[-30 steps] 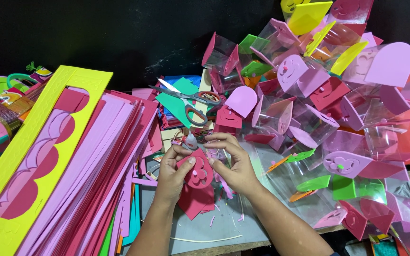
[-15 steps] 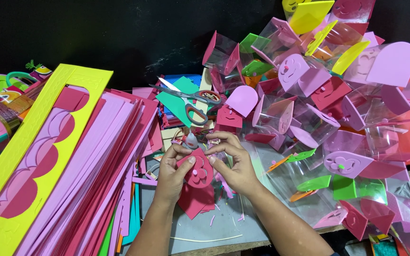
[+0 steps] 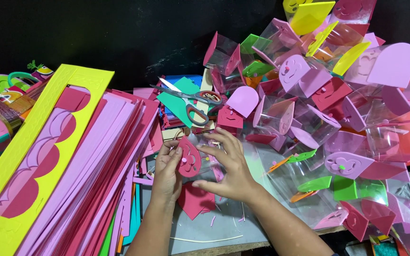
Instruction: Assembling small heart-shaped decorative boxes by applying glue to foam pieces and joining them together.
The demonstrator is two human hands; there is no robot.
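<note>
Hands meet low in the middle of my view, over a grey tabletop littered with foam scraps. My left hand has its grip closed on a dark pink foam face piece, thumb on the front and fingers behind, so the piece stands upright just right of that hand. My right hand is right of the piece, its fingers half curled around a clear plastic sleeve that wraps the piece; how firmly it is pinched I cannot tell, since the plastic barely shows. The piece sits between the two hands, touching both.

Below the piece, flat on the tabletop, lies a dark pink foam offcut, partly under my right wrist. Above the piece, well apart from it, scissors with grey handles rest on a green foam sheet. Left of the piece runs a thick stack of pink and red foam strips, topped by a yellow foam frame with scalloped cut-outs. Right of the piece and above it, a heap of finished clear boxes with foam faces rises in pink, purple, green and yellow.
</note>
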